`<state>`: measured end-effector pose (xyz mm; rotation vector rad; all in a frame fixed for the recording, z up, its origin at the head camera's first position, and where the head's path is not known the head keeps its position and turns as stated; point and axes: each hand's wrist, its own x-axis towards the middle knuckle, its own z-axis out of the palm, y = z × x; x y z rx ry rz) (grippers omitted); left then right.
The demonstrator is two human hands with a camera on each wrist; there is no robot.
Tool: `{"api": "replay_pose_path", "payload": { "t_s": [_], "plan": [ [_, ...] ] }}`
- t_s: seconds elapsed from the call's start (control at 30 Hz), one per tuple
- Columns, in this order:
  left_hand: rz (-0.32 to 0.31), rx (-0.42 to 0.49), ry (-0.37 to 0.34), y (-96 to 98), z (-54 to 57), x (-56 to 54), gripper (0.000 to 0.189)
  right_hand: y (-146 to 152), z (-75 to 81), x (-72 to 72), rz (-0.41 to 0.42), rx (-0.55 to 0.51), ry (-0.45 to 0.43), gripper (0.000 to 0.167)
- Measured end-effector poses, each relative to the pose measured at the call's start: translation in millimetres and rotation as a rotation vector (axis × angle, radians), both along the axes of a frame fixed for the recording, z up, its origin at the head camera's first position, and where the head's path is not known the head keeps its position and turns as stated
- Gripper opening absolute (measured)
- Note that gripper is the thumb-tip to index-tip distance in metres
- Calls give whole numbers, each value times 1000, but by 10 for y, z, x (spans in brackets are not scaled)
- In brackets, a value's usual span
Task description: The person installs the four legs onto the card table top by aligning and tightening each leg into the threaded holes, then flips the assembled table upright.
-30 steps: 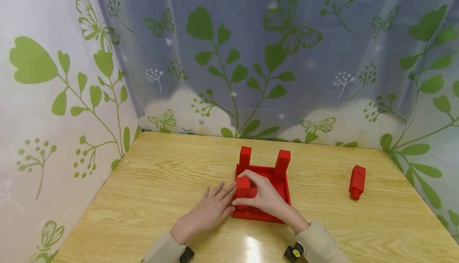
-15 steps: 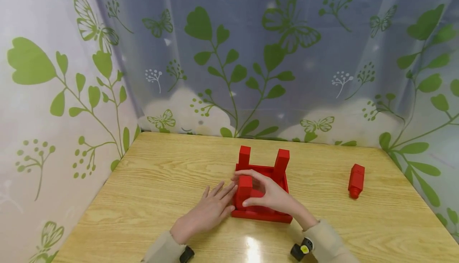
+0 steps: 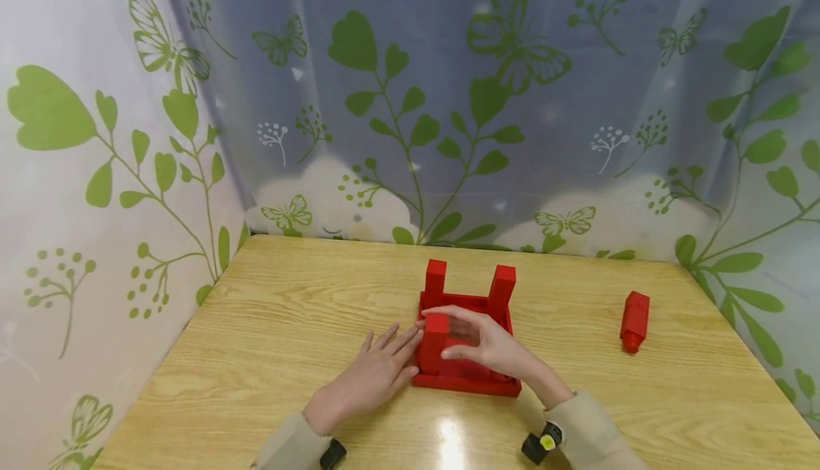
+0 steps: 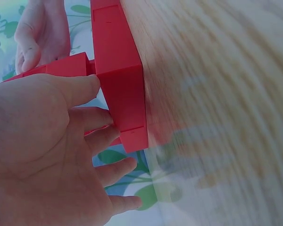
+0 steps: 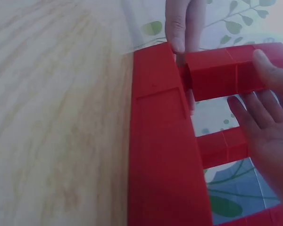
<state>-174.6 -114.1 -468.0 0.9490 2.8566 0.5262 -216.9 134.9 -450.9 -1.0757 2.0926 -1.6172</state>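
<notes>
A red square base with a raised rim lies on the wooden table in the head view, several red legs standing up from it. At its near left corner is an upright square leg. My right hand curls around this leg, thumb on its near side and fingers behind; the right wrist view shows the thumb against the leg. My left hand lies with straight fingers along the base's left side. In the left wrist view its thumb and fingertips touch the base's side wall.
Two more red legs stand at the base's far corners, the far left leg and the far right leg. A loose red leg with a rounded end lies at the right on the wooden table. A patterned curtain hangs behind.
My right hand's thumb has slid back rightward around the near left leg, and the wrist has shifted right. That leg has turned slightly. My left hand stays against the base.
</notes>
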Motion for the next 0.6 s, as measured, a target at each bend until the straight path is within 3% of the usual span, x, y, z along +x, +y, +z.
{"api": "replay_pose_path", "payload": {
  "t_s": [0.33, 0.6],
  "plan": [
    [-6, 17, -5, -4, 38, 17, 55, -248, -33, 50, -218, 97, 184, 52],
    [-5, 26, -10, -1, 85, 41, 54, -274, -45, 72, -245, 112, 202, 57]
  ]
}}
